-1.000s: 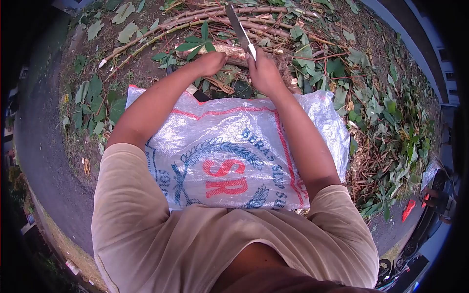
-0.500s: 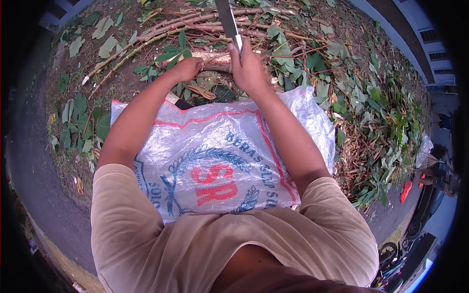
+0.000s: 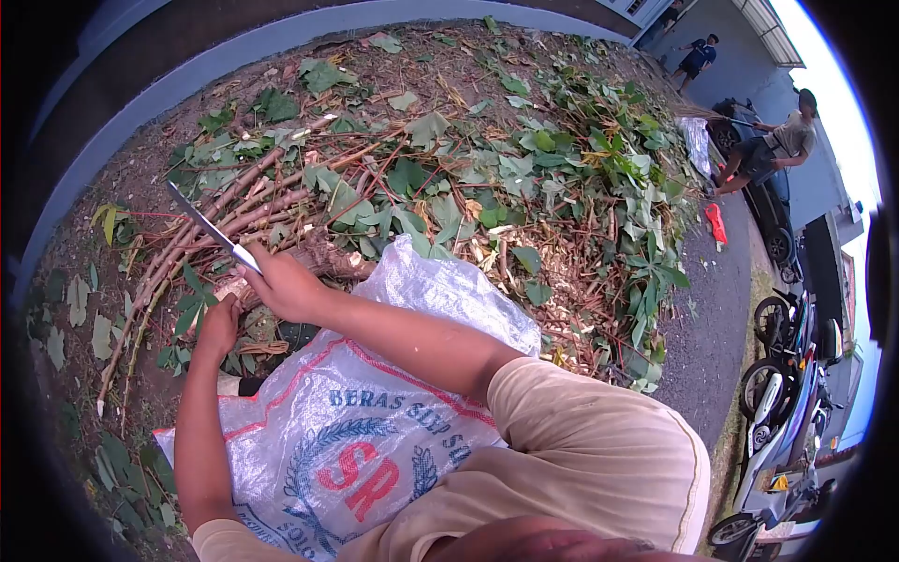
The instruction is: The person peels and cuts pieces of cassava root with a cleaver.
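Observation:
My right hand (image 3: 286, 286) is closed around the pale handle of a long-bladed knife (image 3: 208, 225), its blade pointing up and to the left. Just below it, my left hand (image 3: 219, 326) has its fingers curled together at the near side of a thick log (image 3: 328, 255); whatever they hold is hidden. Over my lap lies a white woven plastic rice sack (image 3: 281, 426) with red and blue print. Long cut stems (image 3: 197, 220) stretch across the ground beyond the log.
Leaves and chopped stem pieces (image 3: 552, 295) litter the soil ahead and to the right. A person (image 3: 787, 140) holding a long-handled broom stands by a dark car (image 3: 773, 211); another person (image 3: 698, 58) is farther back. Parked motorbikes (image 3: 782, 403) line the right side.
My view has swung to the right, bringing the people and motorbikes into clearer sight. The knife stays in my right hand, and both hands remain close together by the log.

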`<move>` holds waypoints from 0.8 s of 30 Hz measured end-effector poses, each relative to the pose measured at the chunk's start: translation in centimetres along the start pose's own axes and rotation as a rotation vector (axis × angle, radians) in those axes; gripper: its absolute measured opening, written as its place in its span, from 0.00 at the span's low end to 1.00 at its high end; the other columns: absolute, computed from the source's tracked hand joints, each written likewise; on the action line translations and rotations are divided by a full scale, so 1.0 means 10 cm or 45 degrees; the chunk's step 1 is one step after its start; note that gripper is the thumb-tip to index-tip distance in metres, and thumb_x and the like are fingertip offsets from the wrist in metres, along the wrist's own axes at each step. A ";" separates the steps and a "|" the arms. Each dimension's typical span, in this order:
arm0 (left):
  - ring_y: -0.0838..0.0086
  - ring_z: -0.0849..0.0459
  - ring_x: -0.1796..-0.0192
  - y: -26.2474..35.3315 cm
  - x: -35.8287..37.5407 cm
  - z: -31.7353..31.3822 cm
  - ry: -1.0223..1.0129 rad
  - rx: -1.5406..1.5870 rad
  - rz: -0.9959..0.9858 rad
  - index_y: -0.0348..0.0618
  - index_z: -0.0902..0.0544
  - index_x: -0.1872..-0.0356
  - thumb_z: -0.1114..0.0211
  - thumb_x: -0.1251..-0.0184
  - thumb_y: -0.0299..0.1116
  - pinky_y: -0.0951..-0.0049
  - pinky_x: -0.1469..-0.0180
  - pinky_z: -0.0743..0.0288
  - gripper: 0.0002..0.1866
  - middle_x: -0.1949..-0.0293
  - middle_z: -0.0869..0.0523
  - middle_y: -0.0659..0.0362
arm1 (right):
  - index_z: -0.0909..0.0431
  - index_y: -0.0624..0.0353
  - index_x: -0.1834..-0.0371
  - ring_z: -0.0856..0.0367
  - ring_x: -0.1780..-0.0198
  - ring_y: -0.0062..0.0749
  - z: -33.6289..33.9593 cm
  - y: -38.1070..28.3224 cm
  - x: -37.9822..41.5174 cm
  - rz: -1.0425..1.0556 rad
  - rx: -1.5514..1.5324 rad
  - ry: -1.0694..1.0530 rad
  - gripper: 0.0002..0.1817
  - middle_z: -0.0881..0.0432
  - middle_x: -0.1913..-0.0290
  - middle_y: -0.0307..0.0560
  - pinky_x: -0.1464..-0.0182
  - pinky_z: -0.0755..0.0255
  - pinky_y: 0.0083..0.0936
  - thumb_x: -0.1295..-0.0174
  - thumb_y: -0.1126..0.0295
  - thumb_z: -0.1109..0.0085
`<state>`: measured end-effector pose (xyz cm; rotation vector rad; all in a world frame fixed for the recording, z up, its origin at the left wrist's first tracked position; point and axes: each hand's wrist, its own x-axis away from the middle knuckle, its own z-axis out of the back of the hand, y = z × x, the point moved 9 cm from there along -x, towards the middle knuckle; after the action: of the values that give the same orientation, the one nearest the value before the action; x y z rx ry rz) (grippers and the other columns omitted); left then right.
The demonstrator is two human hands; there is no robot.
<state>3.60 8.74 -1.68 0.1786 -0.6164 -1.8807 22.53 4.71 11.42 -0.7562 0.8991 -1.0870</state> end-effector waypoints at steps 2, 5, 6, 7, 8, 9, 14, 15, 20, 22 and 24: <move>0.37 0.14 0.53 -0.09 -0.02 -0.01 0.023 -0.001 0.014 0.34 0.20 0.54 0.46 0.18 0.34 0.44 0.51 0.23 0.12 0.60 0.13 0.35 | 0.33 0.65 0.51 0.18 0.63 0.75 -0.09 0.02 0.00 0.026 -0.011 0.004 0.13 0.18 0.69 0.71 0.61 0.27 0.61 0.20 0.64 0.48; 0.36 0.14 0.53 -0.10 -0.05 -0.05 0.032 -0.098 0.030 0.34 0.20 0.54 0.47 0.18 0.33 0.43 0.51 0.23 0.12 0.60 0.13 0.35 | 0.31 0.68 0.50 0.17 0.60 0.75 -0.29 0.50 0.07 -0.025 0.124 -0.053 0.15 0.16 0.65 0.71 0.55 0.25 0.61 0.22 0.64 0.47; 0.36 0.14 0.53 -0.06 -0.05 -0.04 0.045 -0.082 0.028 0.34 0.20 0.54 0.47 0.18 0.33 0.43 0.51 0.23 0.12 0.61 0.13 0.34 | 0.28 0.69 0.49 0.16 0.57 0.73 -0.48 0.82 0.06 -0.085 0.293 -0.234 0.16 0.15 0.62 0.71 0.51 0.24 0.60 0.23 0.63 0.47; 0.36 0.14 0.53 -0.03 0.00 -0.02 0.052 -0.068 0.041 0.34 0.20 0.54 0.48 0.18 0.33 0.42 0.51 0.23 0.12 0.61 0.13 0.34 | 0.26 0.71 0.48 0.14 0.54 0.72 -0.63 0.91 0.08 -0.143 0.451 -0.427 0.18 0.13 0.60 0.72 0.46 0.23 0.59 0.23 0.62 0.46; 0.35 0.14 0.53 -0.02 0.02 -0.01 0.065 0.001 0.032 0.35 0.19 0.54 0.47 0.18 0.34 0.42 0.51 0.23 0.13 0.61 0.13 0.33 | 0.24 0.72 0.47 0.14 0.52 0.71 -0.66 1.00 0.08 -0.185 0.466 -0.431 0.20 0.13 0.58 0.72 0.43 0.23 0.58 0.24 0.61 0.46; 0.35 0.14 0.52 -0.07 -0.01 -0.05 0.053 -0.044 0.012 0.35 0.19 0.54 0.47 0.18 0.35 0.42 0.50 0.23 0.13 0.60 0.13 0.33 | 0.23 0.73 0.46 0.14 0.49 0.69 -0.65 0.95 0.09 -0.214 0.458 -0.459 0.21 0.13 0.56 0.72 0.40 0.23 0.56 0.24 0.60 0.46; 0.35 0.15 0.51 -0.05 0.01 0.00 -0.018 -0.061 0.062 0.37 0.21 0.50 0.46 0.17 0.39 0.41 0.48 0.23 0.14 0.58 0.13 0.32 | 0.18 0.64 0.46 0.12 0.52 0.61 -0.38 1.03 -0.03 -0.457 0.305 -0.399 0.23 0.12 0.58 0.65 0.49 0.23 0.50 0.23 0.53 0.45; 0.38 0.14 0.51 -0.05 0.01 0.02 0.022 0.001 0.031 0.38 0.24 0.48 0.46 0.17 0.38 0.43 0.49 0.24 0.12 0.58 0.12 0.37 | 0.18 0.64 0.47 0.12 0.56 0.56 -0.26 0.88 -0.06 -0.370 0.280 -0.298 0.23 0.12 0.62 0.62 0.51 0.23 0.48 0.22 0.51 0.45; 0.39 0.14 0.46 -0.13 -0.02 0.09 0.156 0.064 0.094 0.33 0.26 0.46 0.45 0.17 0.39 0.44 0.42 0.23 0.16 0.54 0.12 0.37 | 0.23 0.62 0.43 0.12 0.60 0.60 0.00 0.30 -0.09 -0.225 0.130 -0.021 0.22 0.13 0.63 0.62 0.54 0.24 0.51 0.19 0.52 0.49; 0.39 0.14 0.46 -0.14 -0.05 0.15 0.075 0.043 0.093 0.34 0.26 0.45 0.45 0.18 0.39 0.44 0.42 0.23 0.16 0.53 0.12 0.36 | 0.23 0.63 0.43 0.13 0.57 0.63 -0.11 0.33 -0.07 -0.238 0.294 -0.099 0.22 0.13 0.61 0.65 0.52 0.24 0.54 0.19 0.53 0.49; 0.38 0.15 0.45 -0.17 -0.08 0.06 0.008 -0.011 0.060 0.34 0.25 0.44 0.45 0.18 0.40 0.44 0.41 0.24 0.18 0.50 0.13 0.35 | 0.22 0.66 0.45 0.15 0.49 0.71 -0.34 0.75 -0.06 -0.152 0.483 -0.259 0.22 0.13 0.56 0.73 0.46 0.25 0.60 0.20 0.54 0.49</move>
<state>2.21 10.10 -2.15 0.1630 -0.6030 -1.8368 22.42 7.27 3.57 -0.5943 0.4605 -1.2177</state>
